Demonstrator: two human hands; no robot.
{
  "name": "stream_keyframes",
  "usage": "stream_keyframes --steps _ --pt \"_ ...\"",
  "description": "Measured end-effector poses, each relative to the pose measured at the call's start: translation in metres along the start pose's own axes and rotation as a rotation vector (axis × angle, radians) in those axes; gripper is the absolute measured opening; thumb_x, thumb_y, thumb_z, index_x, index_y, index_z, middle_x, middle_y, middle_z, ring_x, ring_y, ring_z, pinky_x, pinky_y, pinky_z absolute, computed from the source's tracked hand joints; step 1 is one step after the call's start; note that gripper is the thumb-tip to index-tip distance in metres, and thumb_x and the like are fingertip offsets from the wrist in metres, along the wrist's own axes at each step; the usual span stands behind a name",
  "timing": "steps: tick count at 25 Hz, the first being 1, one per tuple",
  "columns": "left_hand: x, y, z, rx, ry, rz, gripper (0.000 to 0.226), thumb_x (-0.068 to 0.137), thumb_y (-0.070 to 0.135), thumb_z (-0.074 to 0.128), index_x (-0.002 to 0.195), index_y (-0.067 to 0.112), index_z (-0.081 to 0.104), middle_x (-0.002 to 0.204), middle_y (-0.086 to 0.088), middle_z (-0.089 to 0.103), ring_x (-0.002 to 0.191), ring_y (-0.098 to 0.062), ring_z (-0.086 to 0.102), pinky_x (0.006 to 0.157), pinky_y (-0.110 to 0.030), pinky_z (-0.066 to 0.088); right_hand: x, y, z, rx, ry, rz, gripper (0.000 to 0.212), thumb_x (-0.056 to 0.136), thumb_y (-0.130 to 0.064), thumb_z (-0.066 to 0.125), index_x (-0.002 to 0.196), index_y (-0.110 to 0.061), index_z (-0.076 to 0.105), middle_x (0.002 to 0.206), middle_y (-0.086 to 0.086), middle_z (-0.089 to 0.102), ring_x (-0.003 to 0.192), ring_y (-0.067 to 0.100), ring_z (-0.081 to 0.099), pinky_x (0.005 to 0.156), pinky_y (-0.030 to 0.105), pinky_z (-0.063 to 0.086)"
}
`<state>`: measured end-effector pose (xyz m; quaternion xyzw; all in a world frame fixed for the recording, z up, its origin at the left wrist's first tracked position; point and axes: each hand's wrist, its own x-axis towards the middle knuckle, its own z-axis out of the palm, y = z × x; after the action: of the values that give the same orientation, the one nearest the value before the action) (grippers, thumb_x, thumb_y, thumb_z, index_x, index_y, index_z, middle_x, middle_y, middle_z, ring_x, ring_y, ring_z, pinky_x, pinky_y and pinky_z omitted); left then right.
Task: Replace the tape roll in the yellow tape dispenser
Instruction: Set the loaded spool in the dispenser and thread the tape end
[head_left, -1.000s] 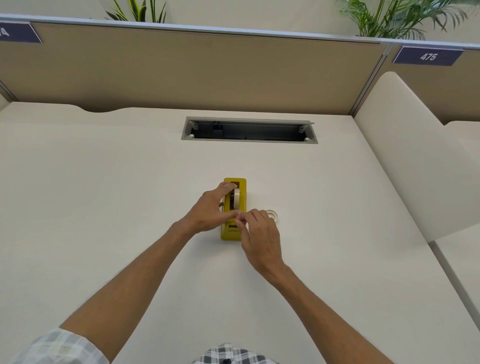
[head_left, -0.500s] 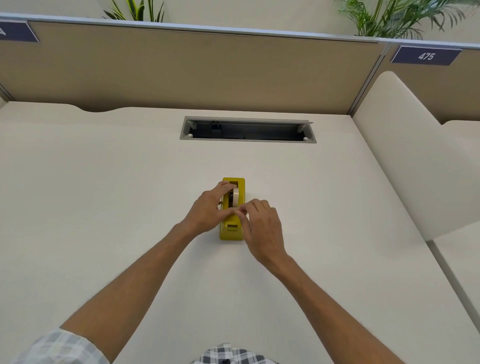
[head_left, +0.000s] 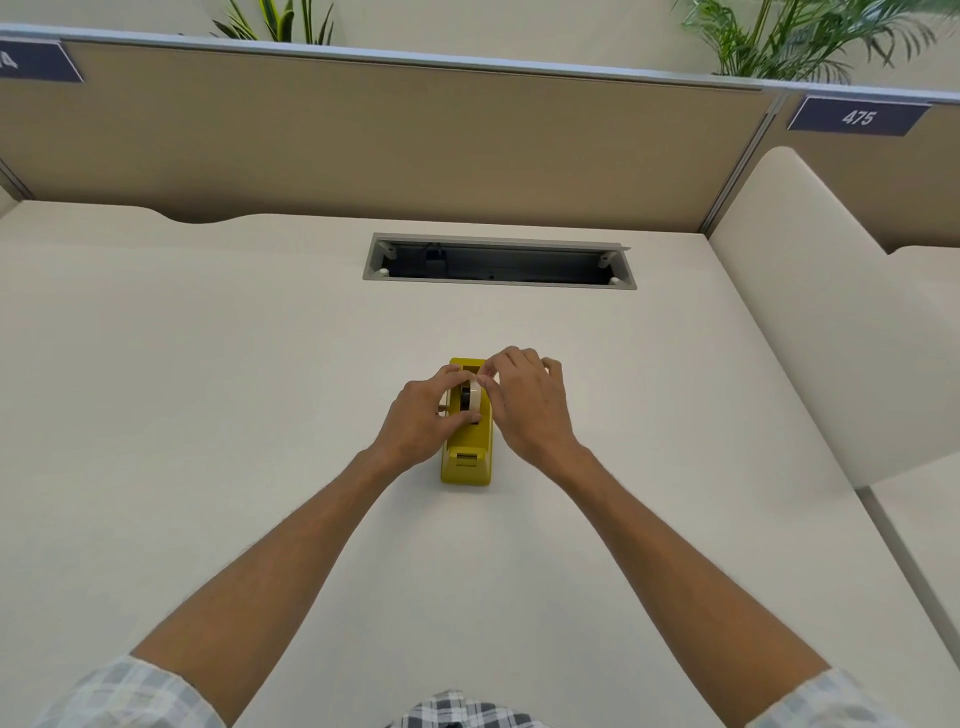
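Desk (head_left: 208, 415) with yellow tape dispenser (head_left: 466, 462) mid-desk. Tape roll (head_left: 473, 397) sits upright in its cradle, so the swap looks mostly done; the tape end is likely still to be fed to the cutter. Left hand (head_left: 421, 418) pinches the roll. Right hand (head_left: 524, 402) has moved from the dispenser's near end to the roll's top, thumb on it; its grip I cannot tell.

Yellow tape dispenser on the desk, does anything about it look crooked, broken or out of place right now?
Nothing stands out. The yellow tape dispenser sits flat and upright on the desk, with the tape roll standing on edge in its cradle. The left hand grips the roll while the right hand pinches at its top. No damage shows.
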<state>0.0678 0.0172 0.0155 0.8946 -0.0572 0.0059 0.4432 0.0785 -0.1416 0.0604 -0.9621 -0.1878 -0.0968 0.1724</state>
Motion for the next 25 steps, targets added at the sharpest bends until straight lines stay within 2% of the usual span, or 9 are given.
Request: stream_keyframes --steps 7,10,13,16,21,25 --pt "0.000 -0.004 0.000 -0.091 0.024 -0.011 0.057 0.075 0.029 0.080 0.129 0.025 0.060 0.139 -0.004 0.055 0.129 -0.017 0.051 0.092 -0.037 0.055 0.017 0.004 0.006 0.027 -0.077 0.026 0.021 0.100 -0.027 0.045 0.106 -0.018 0.062 0.112 -0.001 0.064 0.109 0.019 0.054 0.099 0.039 0.031" --pt "0.000 -0.003 0.001 -0.152 0.046 -0.027 0.051 0.076 0.033 0.078 0.124 0.026 0.064 0.134 -0.002 0.059 0.127 -0.010 0.051 0.088 -0.033 0.055 0.020 0.005 0.007 0.015 -0.091 0.017 0.018 0.099 -0.026 0.049 0.106 -0.017 0.063 0.111 0.000 0.065 0.109 0.019 0.054 0.099 0.039 0.029" --pt "0.002 -0.002 0.000 -0.202 0.053 -0.046 0.043 0.079 0.025 0.076 0.121 0.023 0.066 0.132 -0.005 0.061 0.130 -0.006 0.046 0.089 -0.038 0.056 0.021 0.005 0.008 0.029 -0.097 0.018 0.020 0.100 -0.026 0.046 0.104 -0.017 0.063 0.110 -0.001 0.065 0.107 0.018 0.054 0.098 0.039 0.029" --pt "0.004 0.000 -0.001 -0.178 0.049 -0.045 0.041 0.079 0.020 0.076 0.119 0.023 0.068 0.131 -0.008 0.062 0.133 -0.011 0.045 0.090 -0.040 0.056 0.020 0.006 0.008 0.042 -0.104 0.027 0.023 0.100 -0.027 0.043 0.102 -0.018 0.064 0.109 -0.001 0.066 0.106 0.018 0.055 0.097 0.039 0.028" --pt "0.002 0.003 -0.003 -0.177 0.058 -0.012 0.038 0.076 0.016 0.078 0.113 0.022 0.070 0.122 0.000 0.064 0.120 -0.015 0.055 0.089 -0.035 0.055 0.017 0.005 0.011 0.035 -0.103 0.033 0.024 0.101 -0.028 0.043 0.101 -0.019 0.065 0.108 -0.003 0.066 0.105 0.017 0.055 0.098 0.039 0.027" --pt "0.001 0.005 -0.002 -0.181 0.058 0.000 0.049 0.075 0.016 0.079 0.121 0.024 0.063 0.115 0.011 0.067 0.114 -0.008 0.058 0.092 -0.034 0.053 0.016 0.005 0.012 0.028 -0.099 0.028 0.023 0.100 -0.029 0.043 0.101 -0.019 0.064 0.106 -0.004 0.066 0.104 0.017 0.055 0.098 0.039 0.026"
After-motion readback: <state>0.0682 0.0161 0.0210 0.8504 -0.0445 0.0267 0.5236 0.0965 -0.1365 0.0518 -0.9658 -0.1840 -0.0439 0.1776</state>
